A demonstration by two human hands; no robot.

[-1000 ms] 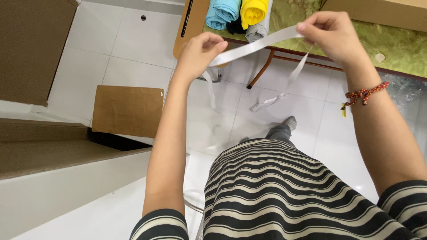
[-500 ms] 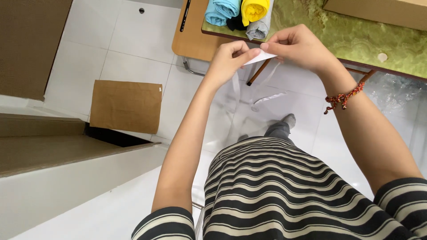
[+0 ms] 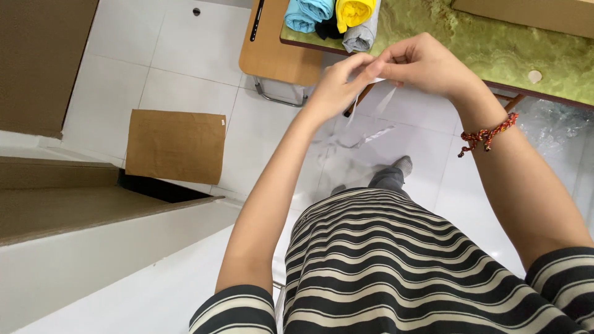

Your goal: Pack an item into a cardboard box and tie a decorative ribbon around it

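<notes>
My left hand (image 3: pixel 339 85) and my right hand (image 3: pixel 422 63) meet fingertip to fingertip in front of my chest, both pinching a thin white strip (image 3: pixel 385 100). The strip's loose ends hang down below the hands and trail over the white floor tiles. A red braided bracelet (image 3: pixel 487 135) circles my right wrist. Just beyond the hands lies the near edge of a green marbled table (image 3: pixel 495 55).
Rolled cloths in blue (image 3: pixel 307 12), yellow (image 3: pixel 354 11) and grey (image 3: pixel 362 36) lie at the table's left end. A wooden seat (image 3: pixel 272 49) stands beside it. An open cardboard box (image 3: pixel 176 145) sits at left, with a brown board (image 3: pixel 40 62) at the far left.
My hands were spread apart with the strip stretched between them. They have since come together, and the strip now hangs slack below them.
</notes>
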